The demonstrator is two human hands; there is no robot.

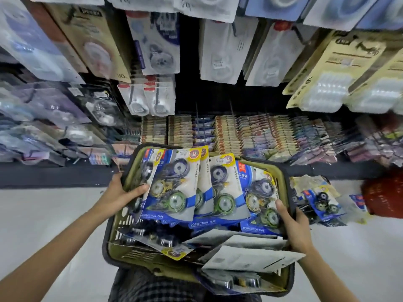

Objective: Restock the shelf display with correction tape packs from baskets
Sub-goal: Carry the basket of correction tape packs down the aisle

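Observation:
An olive-green basket (113, 250) with a dark rim sits in front of me, filled with several correction tape packs. A fanned stack of blue-and-white packs (174, 188) stands upright in it, each showing three tape wheels. My left hand (122, 195) grips the left end of that stack, thumb across the front of the nearest pack. My right hand (294, 225) holds the right end, thumb lying on the rightmost pack (259, 192), fingers wrapped over the basket's right rim. More packs lie flat at the basket's near end, some face down (246, 256).
Shelf display ahead: hanging blister packs on pegs (157, 46) above, rows of upright packs (250, 134) on the lower shelf. A loose pile of correction tape packs (318, 199) lies on the pale floor to the right, beside a red basket (383, 192).

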